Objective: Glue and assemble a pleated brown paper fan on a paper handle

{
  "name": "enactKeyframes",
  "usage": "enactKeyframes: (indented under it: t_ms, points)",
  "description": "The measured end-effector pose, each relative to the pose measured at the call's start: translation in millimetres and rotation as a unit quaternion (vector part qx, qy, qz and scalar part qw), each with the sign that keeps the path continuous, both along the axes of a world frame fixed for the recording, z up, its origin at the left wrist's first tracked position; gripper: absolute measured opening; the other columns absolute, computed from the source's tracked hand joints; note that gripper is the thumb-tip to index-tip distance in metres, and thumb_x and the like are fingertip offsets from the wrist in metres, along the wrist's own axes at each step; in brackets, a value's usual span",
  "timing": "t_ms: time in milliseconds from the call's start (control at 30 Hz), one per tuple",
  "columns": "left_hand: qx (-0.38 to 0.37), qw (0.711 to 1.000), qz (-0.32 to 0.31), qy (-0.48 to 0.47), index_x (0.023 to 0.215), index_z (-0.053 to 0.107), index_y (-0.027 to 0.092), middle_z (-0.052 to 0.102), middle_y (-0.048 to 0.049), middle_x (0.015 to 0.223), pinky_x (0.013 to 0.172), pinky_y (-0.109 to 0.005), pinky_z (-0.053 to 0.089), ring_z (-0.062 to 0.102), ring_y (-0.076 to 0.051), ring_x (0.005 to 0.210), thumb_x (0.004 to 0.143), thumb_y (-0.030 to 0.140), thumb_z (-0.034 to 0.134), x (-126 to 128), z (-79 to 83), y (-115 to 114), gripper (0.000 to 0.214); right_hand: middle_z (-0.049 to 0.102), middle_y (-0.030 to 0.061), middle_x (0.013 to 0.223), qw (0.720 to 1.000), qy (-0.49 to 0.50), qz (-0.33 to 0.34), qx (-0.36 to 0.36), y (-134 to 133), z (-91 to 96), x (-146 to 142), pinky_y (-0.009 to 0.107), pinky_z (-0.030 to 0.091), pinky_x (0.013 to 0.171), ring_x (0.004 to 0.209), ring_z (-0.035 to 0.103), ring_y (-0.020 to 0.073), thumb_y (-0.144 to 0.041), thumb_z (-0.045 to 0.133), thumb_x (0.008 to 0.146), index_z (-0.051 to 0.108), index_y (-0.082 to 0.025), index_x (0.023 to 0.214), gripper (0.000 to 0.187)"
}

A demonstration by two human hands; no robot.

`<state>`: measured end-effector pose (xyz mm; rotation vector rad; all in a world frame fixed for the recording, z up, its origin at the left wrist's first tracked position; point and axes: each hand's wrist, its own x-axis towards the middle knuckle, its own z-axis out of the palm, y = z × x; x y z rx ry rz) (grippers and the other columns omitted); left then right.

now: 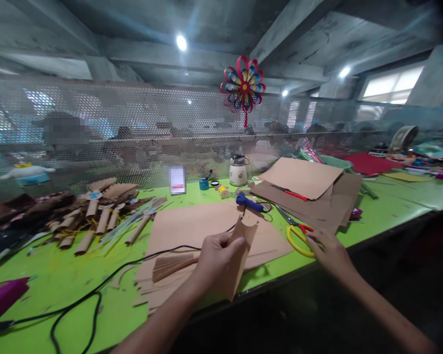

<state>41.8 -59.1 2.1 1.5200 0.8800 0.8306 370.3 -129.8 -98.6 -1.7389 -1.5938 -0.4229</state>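
A folded piece of brown kraft paper with a curved notch cut in its top edge stands upright in my left hand, pinched between thumb and fingers. To the right, my right hand has its fingertips on the handle of the scissors, which have yellow and red grips. The blades point away from me, just above the green table. Beneath my left hand lie stacked kraft paper sheets. A pleated paper fan piece rests on them, left of my wrist.
A blue glue gun lies on the sheets, its black cord running left. Paper rolls and fans are heaped at left. Behind stand a white bottle, blue jar and yellow spool. A red-handled craft knife lies on more brown sheets.
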Motion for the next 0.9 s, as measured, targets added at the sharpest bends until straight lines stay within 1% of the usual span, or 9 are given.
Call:
enactKeyframes:
  t_ms: [67, 167, 267, 367, 433, 600, 700, 800, 900]
  points:
    - [0.054, 0.998, 0.026, 0.024, 0.060, 0.059, 0.013, 0.052, 0.0013, 0.050, 0.045, -0.021, 0.033, 0.047, -0.012, 0.049, 0.073, 0.042, 0.064, 0.0, -0.3, -2.8, 0.032, 0.062, 0.0108, 0.086, 1.000, -0.006, -0.001, 0.012, -0.4, -2.6, -1.5, 0.038, 0.046, 0.079, 0.085, 0.058, 0.0252, -0.031, 0.045, 0.090, 0.065, -0.016, 0.090, 0.025]
    - [0.145, 0.986, 0.043, 0.077, 0.052, 0.052, 0.015, 0.044, 0.0033, 0.048, 0.045, -0.019, 0.028, 0.042, -0.009, 0.049, 0.073, 0.038, 0.063, -1.0, -0.2, -4.9, 0.032, 0.062, 0.0116, 0.089, 0.999, -0.010, -0.011, 0.032, -1.3, -6.0, -4.2, 0.040, 0.045, 0.081, 0.088, 0.057, 0.0258, -0.029, 0.043, 0.091, 0.065, -0.016, 0.092, 0.026]
    - [0.194, 0.975, 0.019, 0.107, 0.051, 0.048, 0.016, 0.040, 0.0035, 0.050, 0.046, -0.020, 0.026, 0.038, -0.009, 0.051, 0.077, 0.038, 0.058, -2.5, -3.5, -2.6, 0.036, 0.062, 0.0116, 0.091, 0.998, -0.015, -0.015, 0.062, -1.8, -9.3, -6.5, 0.040, 0.044, 0.083, 0.090, 0.057, 0.0257, -0.028, 0.043, 0.092, 0.065, -0.015, 0.094, 0.026]
    - [0.193, 0.974, -0.043, 0.111, 0.053, 0.045, 0.016, 0.038, 0.0030, 0.050, 0.047, -0.021, 0.026, 0.037, -0.009, 0.051, 0.085, 0.043, 0.048, -4.4, -7.7, 0.9, 0.042, 0.062, 0.0102, 0.091, 0.996, -0.016, -0.008, 0.084, -1.5, -11.9, -8.1, 0.040, 0.044, 0.084, 0.091, 0.057, 0.0248, -0.027, 0.045, 0.092, 0.064, -0.015, 0.094, 0.023]
    - [0.189, 0.973, -0.076, 0.111, 0.055, 0.044, 0.017, 0.038, 0.0028, 0.052, 0.047, -0.021, 0.026, 0.037, -0.010, 0.052, 0.087, 0.046, 0.043, -6.1, -7.1, 1.7, 0.043, 0.062, 0.0098, 0.090, 0.996, -0.013, -0.008, 0.093, -1.1, -12.4, -9.3, 0.040, 0.044, 0.084, 0.091, 0.056, 0.0245, -0.026, 0.046, 0.092, 0.063, -0.016, 0.094, 0.020]
    - [0.171, 0.969, -0.119, 0.131, 0.061, 0.041, 0.018, 0.043, 0.0012, 0.057, 0.050, -0.022, 0.030, 0.040, -0.012, 0.056, 0.091, 0.050, 0.034, -9.1, 5.0, -2.0, 0.044, 0.062, 0.0096, 0.091, 0.995, -0.013, -0.005, 0.104, -1.2, -9.9, -12.8, 0.040, 0.044, 0.082, 0.091, 0.056, 0.0241, -0.022, 0.046, 0.092, 0.061, -0.016, 0.094, 0.016]
    - [0.155, 0.973, -0.107, 0.133, 0.062, 0.042, 0.019, 0.045, 0.0008, 0.056, 0.050, -0.022, 0.029, 0.040, -0.012, 0.055, 0.090, 0.053, 0.033, -8.2, 7.0, -3.5, 0.045, 0.061, 0.0094, 0.092, 0.995, -0.008, 0.001, 0.100, -1.9, -7.8, -13.7, 0.041, 0.044, 0.083, 0.091, 0.056, 0.0240, -0.021, 0.047, 0.092, 0.060, -0.017, 0.094, 0.013]
    - [0.142, 0.975, -0.080, 0.151, 0.059, 0.044, 0.018, 0.045, 0.0005, 0.054, 0.048, -0.022, 0.028, 0.040, -0.012, 0.053, 0.089, 0.055, 0.035, -7.1, 3.4, -1.1, 0.048, 0.060, 0.0098, 0.092, 0.995, -0.009, 0.003, 0.099, -2.4, -7.0, -13.6, 0.040, 0.044, 0.081, 0.091, 0.055, 0.0239, -0.020, 0.049, 0.090, 0.059, -0.017, 0.095, 0.011]
    - [0.119, 0.978, -0.079, 0.155, 0.059, 0.051, 0.017, 0.048, -0.0003, 0.053, 0.047, -0.021, 0.029, 0.042, -0.013, 0.053, 0.086, 0.056, 0.040, -8.4, 0.4, 3.6, 0.049, 0.059, 0.0102, 0.094, 0.996, -0.008, 0.007, 0.092, -2.6, -8.5, -13.5, 0.040, 0.044, 0.081, 0.092, 0.055, 0.0240, -0.020, 0.051, 0.090, 0.059, -0.017, 0.098, 0.012]
